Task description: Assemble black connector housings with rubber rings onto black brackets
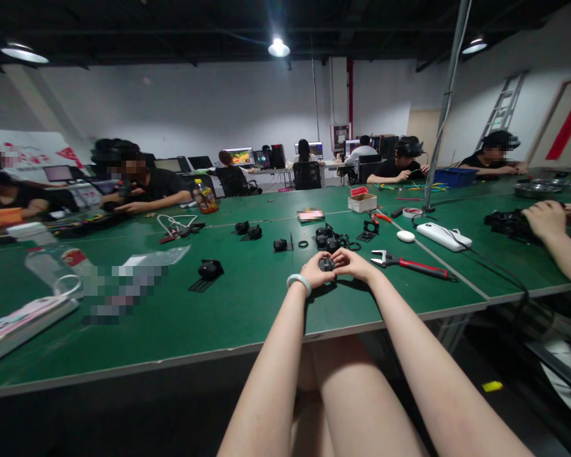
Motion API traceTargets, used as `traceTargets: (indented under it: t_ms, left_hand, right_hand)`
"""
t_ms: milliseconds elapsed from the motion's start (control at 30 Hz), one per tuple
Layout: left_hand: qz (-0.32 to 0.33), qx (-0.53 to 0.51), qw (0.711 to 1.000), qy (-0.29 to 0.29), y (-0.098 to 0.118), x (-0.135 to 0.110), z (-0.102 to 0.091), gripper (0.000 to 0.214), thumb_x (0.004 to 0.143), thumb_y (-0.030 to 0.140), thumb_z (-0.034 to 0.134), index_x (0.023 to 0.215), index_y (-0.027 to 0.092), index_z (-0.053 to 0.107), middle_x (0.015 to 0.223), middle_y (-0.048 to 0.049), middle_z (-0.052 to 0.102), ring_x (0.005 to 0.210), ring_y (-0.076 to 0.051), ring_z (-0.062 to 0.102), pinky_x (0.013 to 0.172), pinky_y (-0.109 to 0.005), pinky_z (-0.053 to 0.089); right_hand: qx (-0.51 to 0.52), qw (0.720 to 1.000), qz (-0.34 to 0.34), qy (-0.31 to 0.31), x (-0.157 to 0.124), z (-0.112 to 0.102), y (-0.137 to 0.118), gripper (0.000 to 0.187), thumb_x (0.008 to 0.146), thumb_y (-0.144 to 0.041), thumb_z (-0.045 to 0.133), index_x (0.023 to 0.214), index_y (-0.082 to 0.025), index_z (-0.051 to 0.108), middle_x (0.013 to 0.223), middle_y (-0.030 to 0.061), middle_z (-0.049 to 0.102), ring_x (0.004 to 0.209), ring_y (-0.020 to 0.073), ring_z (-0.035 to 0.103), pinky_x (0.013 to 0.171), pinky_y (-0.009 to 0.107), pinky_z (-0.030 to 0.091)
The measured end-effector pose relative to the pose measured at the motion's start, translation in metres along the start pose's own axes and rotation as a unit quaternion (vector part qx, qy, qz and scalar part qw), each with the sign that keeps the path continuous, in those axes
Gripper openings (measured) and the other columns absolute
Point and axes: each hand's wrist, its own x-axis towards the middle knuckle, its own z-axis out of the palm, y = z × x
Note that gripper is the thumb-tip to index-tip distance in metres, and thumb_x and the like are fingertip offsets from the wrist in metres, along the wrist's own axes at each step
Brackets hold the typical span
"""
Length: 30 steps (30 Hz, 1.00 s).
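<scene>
Both hands meet over the green table [261,298], around a small black round part [326,264]. My left hand [314,271], below a pale bangle [299,285], has its fingers closed on the part's left side. From the other side, my right hand [353,263] grips the same part with bent fingers. Just beyond the hands sits a cluster of black camera-like parts [328,240]. A black ring [303,244] lies left of that cluster. To the right of my right hand rests an adjustable wrench [413,263] with red and black handles.
More black parts with brackets [210,271] are spread to the left. A white power strip [443,236], its dark cable and a white oval object [405,236] lie right. A plastic bottle [52,260] and a box [23,324] stand left. A co-worker's hand [547,219] works at far right.
</scene>
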Motion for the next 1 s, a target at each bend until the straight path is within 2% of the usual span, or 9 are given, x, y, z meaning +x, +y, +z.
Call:
traceTargets:
  t_ms: [533, 1000]
  left_hand:
    - [-0.038, 0.037, 0.997, 0.048, -0.001, -0.004, 0.001, 0.041, 0.051, 0.016, 0.065, 0.090, 0.015, 0.052, 0.079, -0.0007, 0.061, 0.075, -0.016, 0.057, 0.069, -0.027, 0.046]
    - [-0.019, 0.053, 0.997, 0.048, -0.007, -0.003, 0.002, 0.043, 0.054, 0.020, 0.063, 0.094, 0.015, 0.048, 0.082, -0.0015, 0.059, 0.075, -0.015, 0.056, 0.066, -0.025, 0.045]
  right_hand:
    - [-0.017, 1.000, -0.005, 0.009, -0.006, 0.008, -0.007, 0.035, 0.057, -0.018, 0.063, 0.091, -0.019, 0.052, 0.083, 0.0014, 0.058, 0.079, 0.0162, 0.055, 0.073, 0.031, 0.042]
    - [-0.018, 1.000, -0.015, 0.009, -0.008, 0.010, -0.009, 0.038, 0.058, -0.018, 0.063, 0.095, -0.018, 0.052, 0.088, 0.0033, 0.060, 0.083, 0.0175, 0.056, 0.075, 0.031, 0.043]
